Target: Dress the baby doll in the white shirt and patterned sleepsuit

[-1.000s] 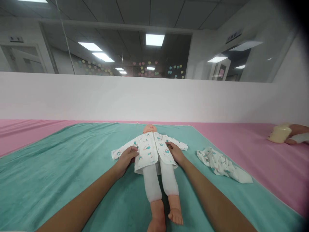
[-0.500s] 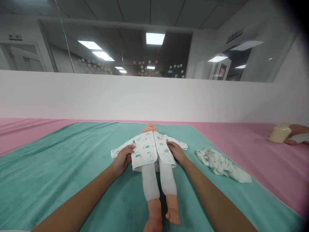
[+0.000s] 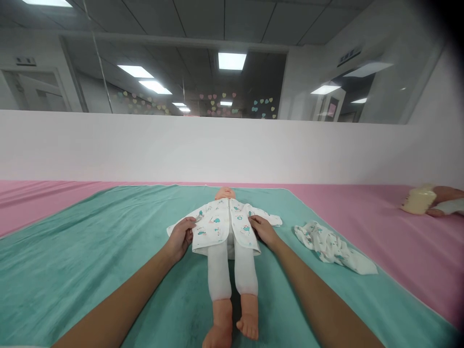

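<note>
A baby doll (image 3: 219,270) lies on its back with its feet toward me and its head at the far end. It wears a white baby jacket (image 3: 214,224) with a small green and orange print. The jacket's front edges meet near the top and part lower down, above white legs and bare feet. My left hand (image 3: 181,238) pinches the jacket's left side below the sleeve, its fingers closed. On the opposite side my right hand (image 3: 266,231) grips the jacket at the doll's flank, fingers curled and partly hidden.
A green blanket (image 3: 145,299) lies under the doll, over a pink sheet (image 3: 380,232). To the right is a crumpled printed white garment (image 3: 333,246). Farther right, a pale yellow bottle (image 3: 418,199) rests by another doll's limb (image 3: 447,194). A white wall (image 3: 203,150) with windows stands behind.
The doll's legs and lower body have swung to the left, and the jacket's hem has shifted with them. My left hand has moved slightly left; my right hand stays nearly in place.
</note>
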Demonstrator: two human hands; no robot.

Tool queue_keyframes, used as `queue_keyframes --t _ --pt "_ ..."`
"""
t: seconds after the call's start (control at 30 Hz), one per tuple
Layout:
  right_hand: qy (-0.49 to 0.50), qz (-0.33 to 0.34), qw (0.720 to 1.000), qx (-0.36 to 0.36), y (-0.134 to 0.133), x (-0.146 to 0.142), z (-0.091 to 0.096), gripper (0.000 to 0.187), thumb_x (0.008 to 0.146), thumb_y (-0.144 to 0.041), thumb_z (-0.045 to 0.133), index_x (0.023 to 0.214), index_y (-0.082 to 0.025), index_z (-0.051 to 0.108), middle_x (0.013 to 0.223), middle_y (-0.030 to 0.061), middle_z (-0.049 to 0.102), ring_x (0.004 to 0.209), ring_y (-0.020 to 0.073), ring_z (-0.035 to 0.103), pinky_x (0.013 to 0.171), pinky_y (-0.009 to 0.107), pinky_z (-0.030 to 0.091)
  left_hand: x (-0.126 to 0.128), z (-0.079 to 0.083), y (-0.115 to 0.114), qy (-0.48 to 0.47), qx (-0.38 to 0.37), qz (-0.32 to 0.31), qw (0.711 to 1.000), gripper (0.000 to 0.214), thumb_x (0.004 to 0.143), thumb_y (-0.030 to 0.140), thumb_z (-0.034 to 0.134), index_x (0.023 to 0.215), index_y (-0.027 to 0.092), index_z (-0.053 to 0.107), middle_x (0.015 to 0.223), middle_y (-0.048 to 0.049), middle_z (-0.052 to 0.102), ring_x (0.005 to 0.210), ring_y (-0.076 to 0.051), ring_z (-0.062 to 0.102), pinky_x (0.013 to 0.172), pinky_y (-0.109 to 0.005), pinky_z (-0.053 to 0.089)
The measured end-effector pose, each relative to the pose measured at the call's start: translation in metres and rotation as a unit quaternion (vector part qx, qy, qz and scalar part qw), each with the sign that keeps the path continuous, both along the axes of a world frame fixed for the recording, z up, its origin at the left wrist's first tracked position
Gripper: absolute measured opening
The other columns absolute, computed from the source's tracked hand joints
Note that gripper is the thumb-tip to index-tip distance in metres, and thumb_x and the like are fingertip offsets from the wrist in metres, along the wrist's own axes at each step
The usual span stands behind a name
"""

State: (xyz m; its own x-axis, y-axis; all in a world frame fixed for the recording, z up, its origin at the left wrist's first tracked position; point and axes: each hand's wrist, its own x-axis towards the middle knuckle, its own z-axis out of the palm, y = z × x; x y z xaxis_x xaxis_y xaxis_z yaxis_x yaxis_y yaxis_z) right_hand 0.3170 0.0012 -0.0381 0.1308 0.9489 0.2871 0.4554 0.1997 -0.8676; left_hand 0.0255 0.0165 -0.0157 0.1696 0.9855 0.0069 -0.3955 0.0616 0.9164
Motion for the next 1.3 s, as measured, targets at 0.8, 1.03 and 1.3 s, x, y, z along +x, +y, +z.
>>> queue_keyframes --t 0.8,1.03,1.3 --pt "-0.014 0.039 0.972 0.23 -0.039 -0.054 0.034 0.013 0.082 -0.031 0.049 0.086 -0.022 0.056 0.103 0.0046 0.056 0.1 0.0179 0.049 0.09 0.032 0.039 0.006 0.001 -0.012 0.351 0.317 0.063 0.879 0.023 0.079 0.031 0.05 0.101 0.024 0.055 0.106 -0.0035 0.054 0.1 -0.019 0.049 0.086 -0.033 0.04" --pt "-0.073 0.082 0.975 0.193 -0.041 -0.059 0.031 0.024 0.08 -0.031 0.052 0.103 -0.024 0.058 0.122 0.0051 0.052 0.118 0.0207 0.042 0.103 0.041 0.031 0.012 0.002 -0.022 0.445 0.433 0.035 0.783 0.034 0.087 0.036 0.044 0.12 0.025 0.049 0.138 -0.0061 0.036 0.128 -0.023 0.03 0.107 -0.043 0.025" --pt "-0.154 0.08 0.971 0.162 -0.036 -0.059 0.028 0.042 0.083 -0.032 0.05 0.125 -0.027 0.047 0.133 0.0027 0.045 0.126 0.0194 0.034 0.108 0.043 0.024 0.026 0.006 -0.042 0.491 0.513 0.005 0.704 0.038 0.088 0.034 0.044 0.126 0.026 0.045 0.146 -0.0054 0.025 0.133 -0.025 0.022 0.109 -0.045 0.022"
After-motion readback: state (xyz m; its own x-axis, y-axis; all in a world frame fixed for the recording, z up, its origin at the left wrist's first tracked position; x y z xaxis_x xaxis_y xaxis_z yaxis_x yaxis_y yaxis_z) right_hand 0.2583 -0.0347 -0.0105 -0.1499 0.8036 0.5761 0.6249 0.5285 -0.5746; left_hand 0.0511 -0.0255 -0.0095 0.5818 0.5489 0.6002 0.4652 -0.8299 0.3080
